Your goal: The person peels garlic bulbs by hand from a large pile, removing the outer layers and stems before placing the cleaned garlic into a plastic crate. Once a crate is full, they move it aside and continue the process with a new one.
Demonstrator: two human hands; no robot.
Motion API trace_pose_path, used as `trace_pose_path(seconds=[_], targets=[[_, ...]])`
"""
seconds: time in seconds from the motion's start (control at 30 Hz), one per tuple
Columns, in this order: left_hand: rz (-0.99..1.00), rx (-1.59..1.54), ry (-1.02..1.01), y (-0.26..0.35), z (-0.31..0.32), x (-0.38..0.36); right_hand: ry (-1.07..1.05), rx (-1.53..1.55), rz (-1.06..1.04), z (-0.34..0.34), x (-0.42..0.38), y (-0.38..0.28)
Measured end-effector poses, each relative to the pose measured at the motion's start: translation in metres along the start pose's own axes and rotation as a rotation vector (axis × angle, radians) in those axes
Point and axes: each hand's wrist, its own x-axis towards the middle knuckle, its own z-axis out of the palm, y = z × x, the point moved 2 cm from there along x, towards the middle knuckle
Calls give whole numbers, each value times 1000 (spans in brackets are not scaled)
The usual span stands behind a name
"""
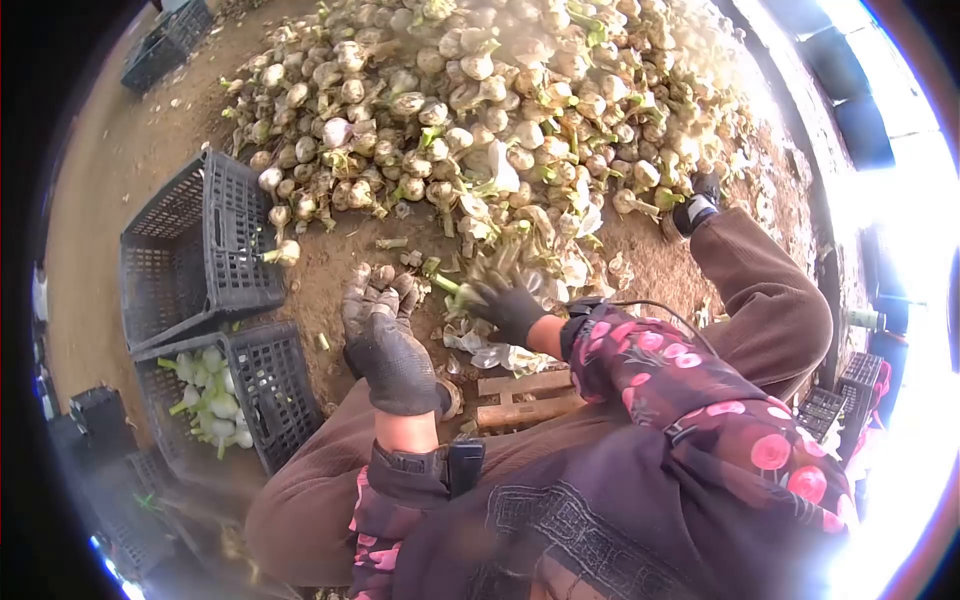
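Note:
My left hand (392, 345), in a dirty grey glove, is raised over the soil with its fingers curled in; what they close on is hidden. To its right, my gloved right hand (508, 303) is smeared by motion at the near edge of the garlic pile (470, 120). A thick green garlic stem (446, 284) shows at its thumb side, pointing left; I cannot tell whether the hand grips it. Papery garlic skins (512, 357) lie just below that hand. The heap holds whole bulbs, many with roots and cut stems.
On the left stands a black plastic crate (245, 235), tilted. Nearer me, another crate (270, 385) contains cleaned white garlic with green stems (212, 400). A slatted wooden piece (525, 400) lies between my legs. More crates (170, 40) sit far left and along the right (835, 400).

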Motion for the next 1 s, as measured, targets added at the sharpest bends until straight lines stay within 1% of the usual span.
trace_pose_path(seconds=[0.07, 0.1, 0.13, 0.17, 0.2, 0.23, 0.33, 0.37, 0.4, 0.43, 0.5, 0.53, 0.6, 0.63, 0.67, 0.7, 0.77, 0.83, 0.9, 0.93, 0.97, 1.0], targets=[[0, 2, -10, -1, 6, -1, -61, 106, 120, 30, -20, 17], [-14, -3, -6, -1, 11, -1, 62, 28, 63, 18, -48, 24], [-22, -9, -1, -1, 16, 1, -80, 71, 108, 4, -69, 30], [-17, -9, -8, -1, 19, 2, -396, 72, 193, 32, -86, 48], [-14, -2, -33, -4, 22, 3, -393, 70, 190, 16, -83, 47], [-11, 5, -55, -7, 23, 2, -493, 89, 247, 1, -83, 51], [-33, 5, -84, -13, 28, 1, -779, 153, 433, -84, -80, 62], [-50, 32, -92, -14, 30, -1, -872, 176, 498, -94, -82, 65], [-40, 41, -114, -18, 29, 1, -323, 259, 484, -87, -73, 73], [-35, 43, -124, -20, 27, 1, 16, 158, 309, -74, -64, 79], [-46, 52, -110, -20, 28, -2, 137, 35, -2, -30, -56, 90], [-61, 72, -96, -17, 31, -4, 148, 37, 17, -18, -63, 93], [-79, 94, -105, -17, 36, -5, -46, -40, 136, 1, -91, 90], [-97, 108, -89, -18, 38, -5, -111, 49, 302, 4, -113, 92], [-88, 118, -89, -18, 43, -7, -195, 74, 419, 21, -131, 103], [-97, 116, -94, -21, 46, -8, -527, 276, 638, -2, -141, 108], [-118, 150, -111, -27, 52, -9, -928, -61, 379, -23, -153, 115], [-131, 146, -147, -36, 51, -4, -868, 13, 534, -53, -158, 136], [-173, 176, -251, -39, 55, -4, -812, 85, 682, -79, -165, 161], [-177, 197, -170, -39, 61, -8, -780, 122, 760, -88, -170, 177], [-180, 196, -183, -42, 65, -7, -742, 156, 840, -95, -175, 194], [-168, 226, -191, -44, 65, -8, -380, 194, 1087, -84, -171, 217]])
